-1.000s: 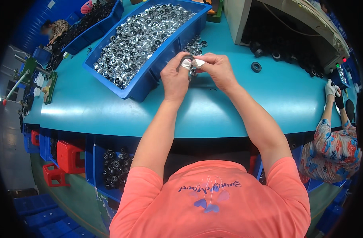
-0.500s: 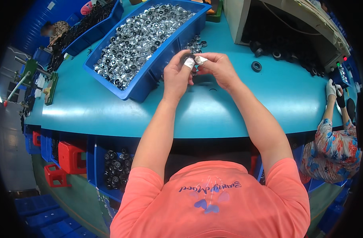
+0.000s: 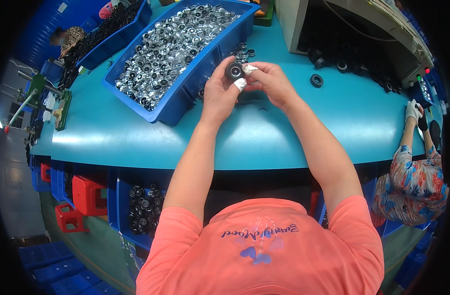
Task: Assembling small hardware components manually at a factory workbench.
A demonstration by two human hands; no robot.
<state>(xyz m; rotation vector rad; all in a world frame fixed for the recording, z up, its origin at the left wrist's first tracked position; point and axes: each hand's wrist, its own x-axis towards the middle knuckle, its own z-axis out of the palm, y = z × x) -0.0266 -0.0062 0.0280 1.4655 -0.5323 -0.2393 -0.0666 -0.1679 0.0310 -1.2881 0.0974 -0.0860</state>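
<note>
My left hand (image 3: 221, 93) and my right hand (image 3: 270, 82) meet above the teal table (image 3: 303, 132), just beside the right wall of a blue bin. Between the fingertips of both sits a small round black part with a shiny centre (image 3: 233, 72), its face turned up toward me. White tape wraps my left thumb tip and a right fingertip. The blue bin (image 3: 185, 93) at my left is filled with several silver and black round parts (image 3: 170, 44).
Loose black rings (image 3: 316, 79) lie on the table near a grey machine (image 3: 343, 29) at the back right. A second blue bin (image 3: 107, 39) of dark parts stands at the far left. Another person in a floral top (image 3: 412, 182) works at the right. Red stools (image 3: 84, 194) stand below.
Both hands have shifted slightly and turned the round part, so its dark face with the shiny centre now shows above my left fingers.
</note>
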